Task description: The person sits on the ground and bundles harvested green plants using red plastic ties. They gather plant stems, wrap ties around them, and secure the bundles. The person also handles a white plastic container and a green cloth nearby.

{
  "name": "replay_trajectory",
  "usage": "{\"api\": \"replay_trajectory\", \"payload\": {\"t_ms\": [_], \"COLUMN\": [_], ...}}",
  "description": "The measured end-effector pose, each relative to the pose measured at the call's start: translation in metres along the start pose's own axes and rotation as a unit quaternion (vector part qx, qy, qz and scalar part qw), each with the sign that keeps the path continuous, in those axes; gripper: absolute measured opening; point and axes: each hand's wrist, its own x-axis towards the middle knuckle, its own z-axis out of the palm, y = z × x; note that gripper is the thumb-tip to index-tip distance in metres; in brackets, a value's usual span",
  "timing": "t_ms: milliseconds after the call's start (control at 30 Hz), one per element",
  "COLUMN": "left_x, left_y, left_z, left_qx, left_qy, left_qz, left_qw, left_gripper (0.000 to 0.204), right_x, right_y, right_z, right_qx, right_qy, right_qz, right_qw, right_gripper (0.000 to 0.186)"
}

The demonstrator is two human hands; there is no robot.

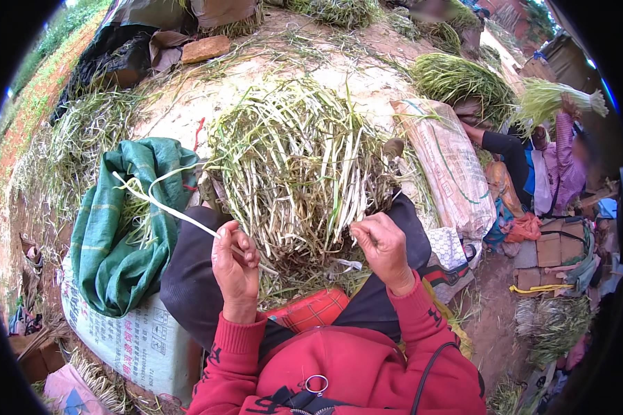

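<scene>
My left hand [235, 270] is closed on a long, pale, leafy stalk [180, 216]. The stalk slants up and left from my fingers, over the green cloth sack [90, 252], and its other end pokes out below my hand. In front of my knees lies a big heap of similar stalks [298, 166], white and green with brownish roots at the near end. My right hand [386, 250] is pinched at the heap's lower right edge, close to some white stems. Whether anything is between those fingertips, I cannot make out.
Under the green sack stands a white printed bag [128, 342]. Another woven sack [446, 166] lies right of the heap. Loose greens [69, 149] cover the ground at left. At far right a person [567, 159] in purple sleeves holds a bunch of green stalks [557, 104].
</scene>
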Motion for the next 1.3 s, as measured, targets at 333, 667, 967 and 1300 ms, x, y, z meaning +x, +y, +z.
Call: {"api": "replay_trajectory", "payload": {"t_ms": [333, 667, 967, 1300], "left_x": [0.049, 0.026, 0.018, -0.031], "left_y": [-0.121, -0.051, -0.025, -0.003], "left_z": [0.051, 0.06, 0.026, -0.021], "left_qx": [0.253, 0.284, 0.273, 0.181], "left_qy": [-0.128, -0.161, -0.163, -0.145], "left_qz": [-0.122, -0.007, -0.121, -0.147], "left_qw": [0.951, 0.945, 0.94, 0.962], "left_gripper": [0.026, 0.021, 0.014, 0.014], "right_x": [0.05, 0.082, 0.056, 0.13], "right_y": [0.114, 0.014, -0.005, -0.029], "right_z": [0.075, 0.019, 0.079, 0.08], "right_qx": [0.062, 0.357, 0.351, 0.36], "right_qy": [0.031, -0.022, -0.109, -0.164], "right_qz": [0.249, 0.137, 0.099, 0.011], "right_qw": [0.966, 0.924, 0.925, 0.918], "right_gripper": [0.029, 0.022, 0.037, 0.048]}}
